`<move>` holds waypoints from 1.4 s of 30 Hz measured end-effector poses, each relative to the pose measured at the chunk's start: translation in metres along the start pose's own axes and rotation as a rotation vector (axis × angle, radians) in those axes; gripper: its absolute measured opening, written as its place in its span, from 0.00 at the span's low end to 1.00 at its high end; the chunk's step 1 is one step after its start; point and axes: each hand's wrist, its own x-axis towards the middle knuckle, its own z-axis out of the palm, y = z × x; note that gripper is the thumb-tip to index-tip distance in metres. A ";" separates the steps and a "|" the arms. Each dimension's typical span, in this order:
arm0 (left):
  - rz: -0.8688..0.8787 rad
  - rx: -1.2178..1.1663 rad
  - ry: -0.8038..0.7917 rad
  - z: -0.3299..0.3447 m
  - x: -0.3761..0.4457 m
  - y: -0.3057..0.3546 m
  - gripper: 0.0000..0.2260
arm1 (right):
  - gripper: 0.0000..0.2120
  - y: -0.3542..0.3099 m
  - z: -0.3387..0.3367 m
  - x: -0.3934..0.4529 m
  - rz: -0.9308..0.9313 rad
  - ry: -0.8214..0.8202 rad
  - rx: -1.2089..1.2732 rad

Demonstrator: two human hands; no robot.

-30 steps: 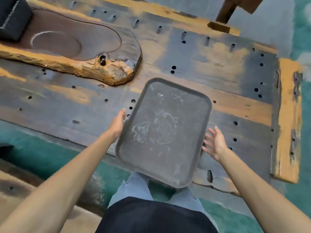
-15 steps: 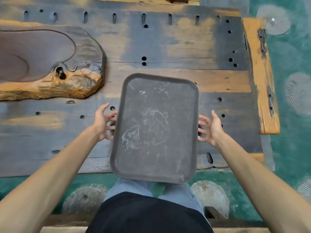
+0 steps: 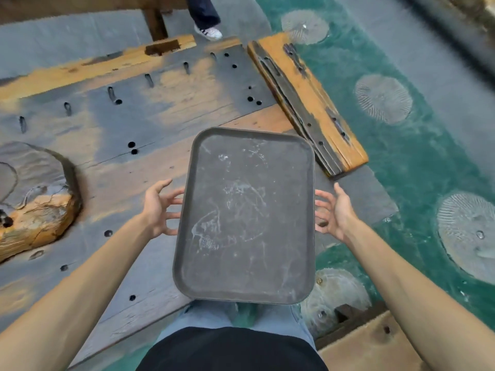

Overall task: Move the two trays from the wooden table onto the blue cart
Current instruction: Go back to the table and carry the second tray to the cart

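Grey tray (image 3: 245, 218) sits btwn both hands, partly over worktop (image 3: 150, 124) near edge & partly over lap. Left hand (image 3: 158, 207) & right hand (image 3: 337, 210): fingers spread wide, tips at tray's long sides, not wrapped round it.

No lettering, label, brand or number can be read anywhere; the dark tray (image 3: 245, 215) carries only pale scuff marks
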 end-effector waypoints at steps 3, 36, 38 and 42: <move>0.021 0.084 -0.049 0.056 0.001 0.017 0.30 | 0.30 -0.004 -0.054 -0.006 -0.016 0.034 0.079; 0.086 0.841 -0.514 0.788 0.037 0.038 0.26 | 0.24 0.023 -0.584 -0.015 -0.025 0.547 0.891; 0.076 0.881 -0.530 0.838 0.037 0.034 0.24 | 0.24 0.023 -0.609 -0.016 -0.004 0.606 0.948; 0.073 1.017 -0.646 0.933 0.034 0.028 0.24 | 0.23 0.024 -0.658 -0.018 0.000 0.708 1.064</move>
